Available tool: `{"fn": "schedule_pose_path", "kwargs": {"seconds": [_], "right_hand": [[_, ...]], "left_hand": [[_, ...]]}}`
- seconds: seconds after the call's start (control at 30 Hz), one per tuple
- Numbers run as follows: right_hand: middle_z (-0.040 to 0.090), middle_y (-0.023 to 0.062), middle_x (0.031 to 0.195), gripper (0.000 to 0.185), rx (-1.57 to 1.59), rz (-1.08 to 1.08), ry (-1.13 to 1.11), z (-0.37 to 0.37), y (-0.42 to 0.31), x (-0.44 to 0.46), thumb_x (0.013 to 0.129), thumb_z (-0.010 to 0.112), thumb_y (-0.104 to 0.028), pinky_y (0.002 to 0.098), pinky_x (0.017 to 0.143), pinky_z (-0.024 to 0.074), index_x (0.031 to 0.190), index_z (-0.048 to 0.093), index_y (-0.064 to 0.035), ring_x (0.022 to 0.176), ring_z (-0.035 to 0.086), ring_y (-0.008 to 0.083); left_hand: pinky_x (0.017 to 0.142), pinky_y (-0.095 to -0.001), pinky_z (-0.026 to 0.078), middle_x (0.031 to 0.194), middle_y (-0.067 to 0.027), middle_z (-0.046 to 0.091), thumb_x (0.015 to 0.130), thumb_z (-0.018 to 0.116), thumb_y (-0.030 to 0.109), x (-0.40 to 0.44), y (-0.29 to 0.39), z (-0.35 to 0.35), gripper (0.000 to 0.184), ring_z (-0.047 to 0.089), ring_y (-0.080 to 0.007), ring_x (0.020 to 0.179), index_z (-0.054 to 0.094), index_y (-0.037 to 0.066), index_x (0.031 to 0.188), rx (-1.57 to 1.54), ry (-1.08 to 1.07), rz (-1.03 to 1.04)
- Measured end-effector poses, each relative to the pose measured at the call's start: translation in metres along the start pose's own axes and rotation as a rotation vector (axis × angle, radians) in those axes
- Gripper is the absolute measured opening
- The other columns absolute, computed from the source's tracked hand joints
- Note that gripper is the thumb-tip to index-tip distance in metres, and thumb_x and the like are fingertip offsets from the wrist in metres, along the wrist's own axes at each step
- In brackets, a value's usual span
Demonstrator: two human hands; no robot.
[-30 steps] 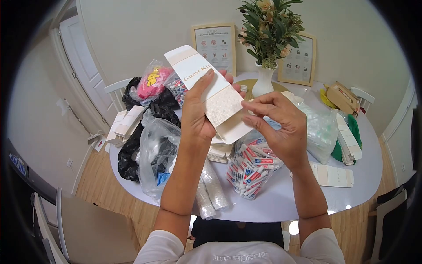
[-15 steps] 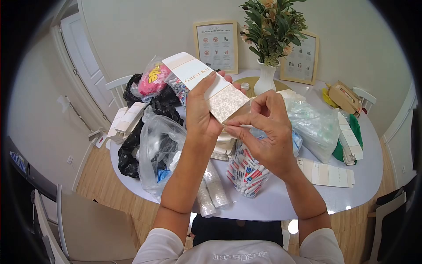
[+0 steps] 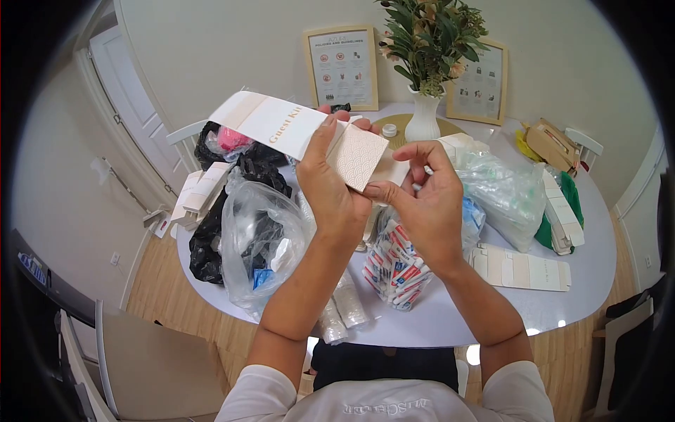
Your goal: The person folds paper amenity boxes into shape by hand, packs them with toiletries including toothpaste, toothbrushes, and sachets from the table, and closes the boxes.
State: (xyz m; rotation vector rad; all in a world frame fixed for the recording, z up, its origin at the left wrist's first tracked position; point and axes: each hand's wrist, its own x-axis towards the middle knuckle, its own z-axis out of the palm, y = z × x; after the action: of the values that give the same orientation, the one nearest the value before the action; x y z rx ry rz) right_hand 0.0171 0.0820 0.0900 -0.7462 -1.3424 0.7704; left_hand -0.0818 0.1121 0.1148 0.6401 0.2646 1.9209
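- The surface [image 3: 415, 332] spreads below my hands, with a slumped clear bag [image 3: 239, 214] on my left.
- The box [image 3: 260, 126] is up above it, tilted, its lettered panel facing me.
- My left hand [image 3: 334, 186] has its fingers clamped around the box.
- At my right hand [image 3: 434, 211], the thumb meets the patterned end's corner, index curled apart; whether they pinch anything, I cannot tell.
- The white flap [image 3: 394, 171] juts beyond that end; I judge I'm folding here, and tucking it calls for a steady left hold.

Guest Kit box [image 3: 286, 125] in both hands [image 3: 332, 179]
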Motion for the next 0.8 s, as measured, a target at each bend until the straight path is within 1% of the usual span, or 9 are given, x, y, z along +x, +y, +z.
{"fn": "schedule_pose_path", "kwargs": {"seconds": [0.03,0.1,0.23,0.3,0.33,0.4,0.53,0.6,0.8], "right_hand": [[0.041,0.0011,0.078,0.035,0.001,0.004,0.006,-0.001,0.001,0.0,0.068,0.075,0.001,0.0222,0.056,0.0387,0.096,0.053,-0.0021,0.065,0.043,0.0103],[0.042,0.0001,0.079,0.041,0.323,0.168,-0.04,-0.003,0.005,0.003,0.069,0.074,0.005,0.0194,0.051,0.0417,0.1,0.047,-0.0001,0.064,0.045,0.0054],[0.045,0.0014,0.079,0.037,0.554,0.187,-0.062,0.0,0.001,0.005,0.076,0.07,0.001,0.0234,0.054,0.0476,0.102,0.045,0.0002,0.068,0.051,0.007],[0.049,0.0027,0.084,0.028,0.73,0.292,-0.054,0.0,-0.007,0.004,0.082,0.065,-0.003,0.0239,0.054,0.0483,0.102,0.045,-0.0009,0.069,0.054,0.009],[0.049,0.0027,0.084,0.028,0.733,0.295,-0.049,0.001,-0.004,0.004,0.082,0.065,-0.003,0.0239,0.054,0.0483,0.102,0.045,-0.0009,0.069,0.054,0.009],[0.051,0.0052,0.084,0.023,0.739,0.329,-0.072,0.0,0.003,0.005,0.088,0.059,-0.008,0.0244,0.05,0.047,0.104,0.044,-0.0008,0.063,0.053,0.0102],[0.052,0.0065,0.08,0.029,0.774,0.376,-0.169,-0.003,0.0,0.003,0.089,0.059,-0.01,0.0245,0.044,0.0443,0.108,0.04,-0.0008,0.057,0.052,0.0101],[0.051,0.0071,0.077,0.036,0.812,0.441,-0.146,-0.002,-0.002,0.0,0.089,0.06,-0.011,0.025,0.039,0.0413,0.111,0.035,-0.0008,0.052,0.05,0.0099],[0.048,0.0066,0.081,0.047,0.779,0.395,-0.168,0.002,-0.014,-0.001,0.082,0.064,-0.005,0.0235,0.037,0.0406,0.114,0.029,0.0,0.055,0.049,0.0084]], "left_hand": [[0.074,-0.0392,0.054,0.096,-0.0116,0.052,0.086,0.056,0.012,0.0,-0.002,-0.001,0.035,0.06,-0.024,0.084,0.042,0.0,0.115,0.004,0.0,-0.006],[0.073,-0.0377,0.054,0.093,-0.012,0.053,0.087,0.055,0.013,0.002,-0.005,-0.004,0.036,0.06,-0.0231,0.082,0.041,0.0,0.118,0.034,-0.043,0.107],[0.07,-0.0365,0.053,0.091,-0.0122,0.054,0.087,0.056,0.014,0.002,-0.009,-0.006,0.038,0.06,-0.0222,0.081,0.04,0.001,0.119,0.03,-0.067,0.145],[0.07,-0.0364,0.052,0.094,-0.0114,0.054,0.088,0.055,0.016,-0.002,-0.005,-0.003,0.038,0.06,-0.0217,0.081,0.04,0.002,0.12,0.056,-0.057,0.13],[0.07,-0.0364,0.052,0.094,-0.0114,0.054,0.088,0.055,0.016,-0.004,-0.003,-0.001,0.038,0.06,-0.0217,0.081,0.04,0.002,0.12,0.06,-0.057,0.126],[0.082,-0.0375,0.049,0.095,-0.0079,0.05,0.087,0.053,0.016,-0.007,0.0,0.002,0.029,0.055,-0.0211,0.087,0.047,0.002,0.112,0.083,-0.04,0.162],[0.082,-0.0382,0.049,0.094,-0.0082,0.05,0.086,0.054,0.014,-0.006,0.001,0.0,0.028,0.055,-0.0219,0.086,0.048,0.002,0.11,0.005,-0.063,0.111],[0.076,-0.039,0.051,0.095,-0.0085,0.05,0.087,0.054,0.015,-0.004,-0.001,-0.003,0.037,0.058,-0.0222,0.083,0.04,0.003,0.12,-0.034,-0.087,0.077],[0.081,-0.0401,0.051,0.092,-0.008,0.049,0.086,0.054,0.012,0.003,0.003,-0.006,0.033,0.056,-0.0214,0.083,0.041,0.002,0.115,-0.139,-0.075,0.005]]}}
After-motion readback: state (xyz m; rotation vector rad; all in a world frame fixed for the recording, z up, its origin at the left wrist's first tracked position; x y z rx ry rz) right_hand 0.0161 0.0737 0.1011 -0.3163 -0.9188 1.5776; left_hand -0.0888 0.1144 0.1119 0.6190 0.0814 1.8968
